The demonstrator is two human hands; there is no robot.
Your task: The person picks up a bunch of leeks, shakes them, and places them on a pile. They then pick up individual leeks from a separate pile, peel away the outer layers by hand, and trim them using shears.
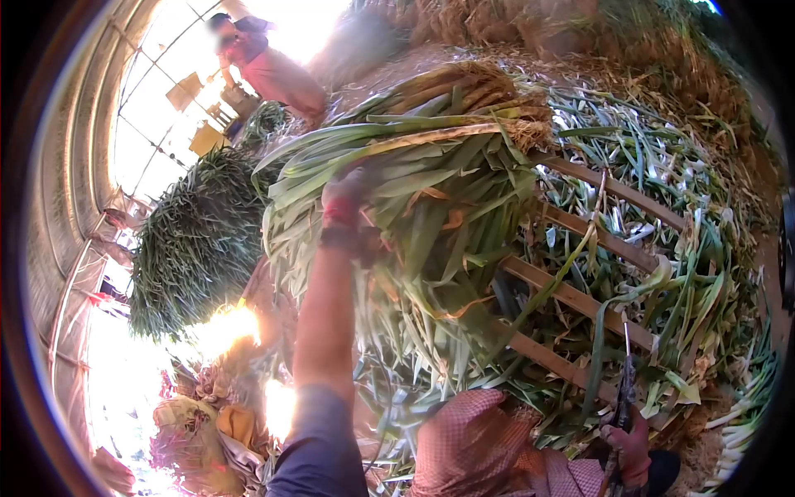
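My left hand (344,199), in a reddish glove with a dark band at the wrist, reaches up onto the long green leaves of a big leek bundle (447,174). Blur smears its fingers, so their grip cannot be made out. The bundle's brown, rooty end (526,124) points right, and its leaves fan out left and downward over wooden slats (580,302). A blurred reddish patch beside my wrist is too unclear to identify. My right hand is not in view.
At the bottom, a co-worker in checkered cloth (472,447) holds a thin tool (625,389) in a gloved hand (633,447). Another person (277,74) stands at the upper left near a dark green leek pile (199,240). Loose leeks (629,157) lie beyond the slats; sacks (186,431) sit lower left.
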